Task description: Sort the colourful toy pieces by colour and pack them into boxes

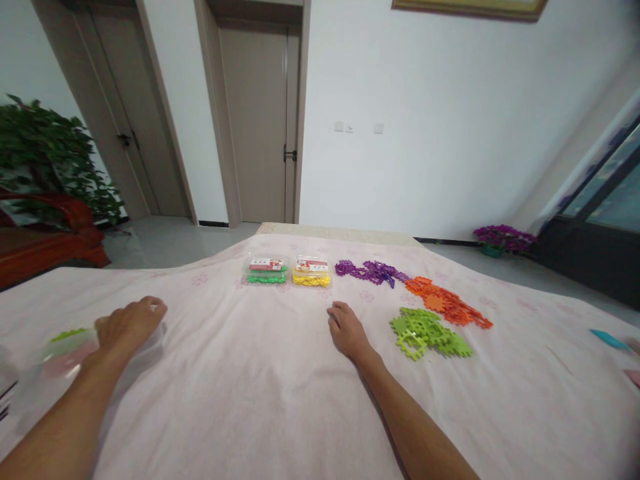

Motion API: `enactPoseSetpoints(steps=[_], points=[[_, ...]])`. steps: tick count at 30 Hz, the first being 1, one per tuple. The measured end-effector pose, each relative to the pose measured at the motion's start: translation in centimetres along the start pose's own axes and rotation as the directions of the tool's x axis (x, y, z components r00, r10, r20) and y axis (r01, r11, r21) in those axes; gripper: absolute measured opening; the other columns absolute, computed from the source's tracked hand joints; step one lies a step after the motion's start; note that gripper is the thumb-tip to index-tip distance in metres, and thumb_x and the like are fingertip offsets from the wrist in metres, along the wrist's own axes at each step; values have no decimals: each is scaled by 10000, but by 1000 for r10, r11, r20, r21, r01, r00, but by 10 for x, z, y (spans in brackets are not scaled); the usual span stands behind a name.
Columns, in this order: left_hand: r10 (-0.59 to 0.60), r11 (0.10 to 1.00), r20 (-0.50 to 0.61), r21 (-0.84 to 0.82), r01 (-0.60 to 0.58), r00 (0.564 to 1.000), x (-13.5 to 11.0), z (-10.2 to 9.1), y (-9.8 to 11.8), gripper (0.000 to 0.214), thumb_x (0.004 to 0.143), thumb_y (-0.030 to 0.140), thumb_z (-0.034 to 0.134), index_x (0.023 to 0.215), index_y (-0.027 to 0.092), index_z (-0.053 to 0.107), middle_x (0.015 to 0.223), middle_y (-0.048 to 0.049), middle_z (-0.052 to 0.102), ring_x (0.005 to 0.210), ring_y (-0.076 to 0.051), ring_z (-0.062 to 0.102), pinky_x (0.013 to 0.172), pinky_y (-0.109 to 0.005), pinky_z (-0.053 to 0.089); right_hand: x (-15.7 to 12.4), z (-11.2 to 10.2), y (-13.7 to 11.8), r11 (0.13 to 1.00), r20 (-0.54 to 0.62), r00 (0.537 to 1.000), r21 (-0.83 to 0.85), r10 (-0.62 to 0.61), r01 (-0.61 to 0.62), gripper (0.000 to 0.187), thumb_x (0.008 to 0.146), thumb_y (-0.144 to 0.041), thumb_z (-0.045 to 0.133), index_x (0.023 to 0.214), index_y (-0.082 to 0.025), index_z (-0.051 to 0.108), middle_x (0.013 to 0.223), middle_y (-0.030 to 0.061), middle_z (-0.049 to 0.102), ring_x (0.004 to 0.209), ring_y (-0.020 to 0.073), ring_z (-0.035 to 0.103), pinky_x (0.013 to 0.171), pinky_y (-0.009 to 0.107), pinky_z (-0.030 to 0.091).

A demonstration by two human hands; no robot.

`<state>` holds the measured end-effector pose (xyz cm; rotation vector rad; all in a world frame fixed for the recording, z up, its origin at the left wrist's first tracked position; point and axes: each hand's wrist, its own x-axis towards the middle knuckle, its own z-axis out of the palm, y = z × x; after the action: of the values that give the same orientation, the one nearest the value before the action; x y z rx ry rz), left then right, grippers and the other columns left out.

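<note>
On the left, my left hand (131,325) has its fingers bent over the edge of a clear plastic box (35,393). A green piece (69,334) and a pinkish patch show through the box, partly behind my wrist. My right hand (349,331) rests on the cloth near the middle, fingers curled in, with nothing visible in them. To its right lies a pile of light green gear-shaped plastic pieces (430,331). Orange pieces (445,303) lie just behind those, and purple pieces (373,271) spread farther back.
A pink-white cloth (240,393) covers the table. Toward the back stand a clear box of green pieces (267,270) and a clear box of yellow pieces (311,272), side by side. A blue item (609,339) lies at the right edge. A red wooden chair (75,227) stands beyond on the left.
</note>
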<state>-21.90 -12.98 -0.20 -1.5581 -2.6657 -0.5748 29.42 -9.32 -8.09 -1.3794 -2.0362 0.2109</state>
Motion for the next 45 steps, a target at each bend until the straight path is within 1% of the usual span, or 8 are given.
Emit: enactPoseSetpoints(steps=[10,17,19,22,26,31,38,45], points=[[529,845,1,-93,-526,849,-68,21,162,377,931,294,369,1116,276,698,995,-54,784,975,-262,700,968,-410,410,2,1,3,1000,0,1000,2,12,-12,301,900,-145,522,1135,-180,706,1328,147,599,1278,244,538,1112,400,430],[820,519,53,-489,-701,570,-121,29,240,345,934,329,418,1053,274,738,1002,-51,765,992,-248,673,982,-387,424,1,-1,2,999,-1,1000,39,27,-27,287,886,-137,532,1105,-165,715,1307,158,605,1273,246,546,1109,397,430],[784,521,-44,-495,-695,619,-120,27,238,339,922,328,454,1110,265,729,1090,-64,748,1087,-264,639,1059,-420,393,1,-2,3,998,-5,1000,54,29,-28,283,883,-137,538,1098,-176,717,1308,150,606,1266,242,552,1105,395,434],[526,719,-224,-397,-570,820,-102,30,215,417,895,327,499,1270,251,664,1322,-112,656,1291,-325,523,1157,-518,296,1,-1,4,997,0,999,69,39,-39,279,875,-135,545,1087,-185,720,1313,141,607,1263,240,555,1107,394,435],[172,835,-67,-519,-181,983,-77,49,177,565,785,412,647,1311,205,626,1356,-184,608,1307,-384,531,1101,-566,380,1,0,2,996,-2,999,74,44,-44,298,872,-132,545,1114,-186,710,1315,143,611,1268,249,547,1118,418,429],[278,533,155,-846,-18,948,-78,64,171,599,643,391,771,1210,223,675,1305,-145,669,1211,-321,633,1015,-466,495,-3,-7,-10,984,-60,996,159,-72,81,475,901,-184,559,1371,-236,595,1388,127,594,1315,253,519,1144,465,416],[708,394,241,-915,-88,664,-86,68,225,581,633,427,829,1165,209,744,1139,-129,763,1056,-297,712,963,-439,527,-9,-28,-25,931,-49,960,232,-277,280,524,909,-362,657,1424,-307,576,1549,81,478,1427,267,431,1193,482,360],[313,206,144,-975,81,939,-84,81,231,723,818,724,576,1297,185,617,1211,-147,713,980,-245,721,910,-414,544,-9,-24,-18,950,-133,986,283,-98,133,280,929,-344,641,1184,-309,752,1283,78,688,1212,247,608,1090,430,478]])
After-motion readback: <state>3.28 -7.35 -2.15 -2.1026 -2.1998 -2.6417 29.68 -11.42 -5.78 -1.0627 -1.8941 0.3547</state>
